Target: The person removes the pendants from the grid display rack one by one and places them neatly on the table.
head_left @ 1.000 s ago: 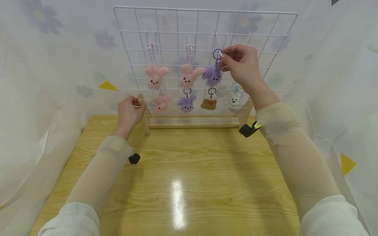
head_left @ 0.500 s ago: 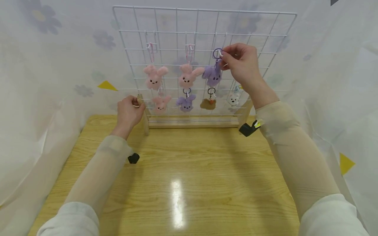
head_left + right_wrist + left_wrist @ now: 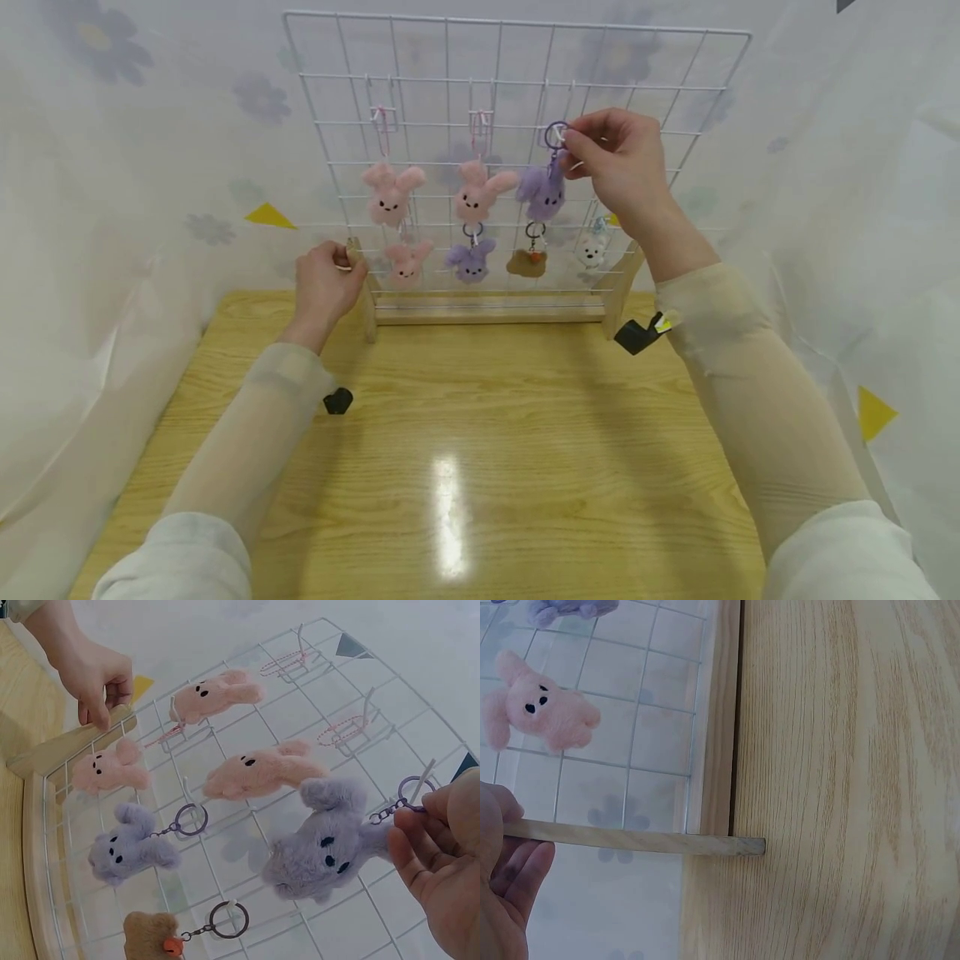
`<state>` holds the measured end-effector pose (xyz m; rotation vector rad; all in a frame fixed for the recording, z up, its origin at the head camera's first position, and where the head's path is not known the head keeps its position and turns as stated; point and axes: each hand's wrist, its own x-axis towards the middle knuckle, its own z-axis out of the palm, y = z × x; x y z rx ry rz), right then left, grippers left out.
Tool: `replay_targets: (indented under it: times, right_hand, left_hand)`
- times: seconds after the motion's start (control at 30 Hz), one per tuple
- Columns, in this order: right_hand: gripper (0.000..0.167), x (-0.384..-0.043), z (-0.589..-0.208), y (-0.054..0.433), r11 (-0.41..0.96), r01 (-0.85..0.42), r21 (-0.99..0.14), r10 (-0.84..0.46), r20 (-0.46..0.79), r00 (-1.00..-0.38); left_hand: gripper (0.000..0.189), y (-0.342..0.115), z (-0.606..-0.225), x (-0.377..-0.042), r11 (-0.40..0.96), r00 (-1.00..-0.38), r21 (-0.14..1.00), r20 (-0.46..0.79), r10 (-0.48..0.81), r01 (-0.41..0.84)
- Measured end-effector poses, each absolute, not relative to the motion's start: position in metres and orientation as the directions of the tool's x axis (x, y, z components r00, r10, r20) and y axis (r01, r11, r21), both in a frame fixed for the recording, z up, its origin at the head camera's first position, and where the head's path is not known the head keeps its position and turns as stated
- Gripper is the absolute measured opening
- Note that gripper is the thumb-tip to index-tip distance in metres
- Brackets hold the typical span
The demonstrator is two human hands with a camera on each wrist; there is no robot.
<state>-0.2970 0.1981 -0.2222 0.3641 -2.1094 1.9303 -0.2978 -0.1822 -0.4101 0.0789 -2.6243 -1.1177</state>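
Note:
In the head view, my right hand pinches the purple ring of a purple plush bunny keychain, at a white hook on the wire grid rack. The right wrist view shows the bunny dangling by its chain, with the ring around the hook. My left hand grips the rack's wooden side leg between thumb and fingers. Two pink plush bunnies, one at the left and one in the middle, hang in the same upper row.
Below hang a pink bunny, a smaller purple bunny, a brown plush with an orange bit, and a white bear. The rack's wooden base stands on a wood-grain table. White flowered sheeting surrounds it.
My right hand has shifted slightly to the right, and the purple ring and bunny have moved a little with it. My left hand keeps its grip on the wooden leg.

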Motion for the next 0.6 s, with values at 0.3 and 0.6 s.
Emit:
replay_targets:
  times: [0.3,0.6]
  right_hand:
    - [0.011,-0.288,-0.221,0.201,0.043,-0.379,-0.925,-0.040,0.377,-0.925]
    - [0.004,-0.278,-0.222,0.203,0.042,-0.426,-0.904,-0.053,0.423,-0.904]
  left_hand:
    - [0.024,-0.183,-0.409,-0.298,0.702,-0.956,0.709,0.245,-0.160,0.064]
    - [0.023,-0.182,-0.409,-0.298,0.697,-0.957,0.715,0.238,-0.166,0.056]
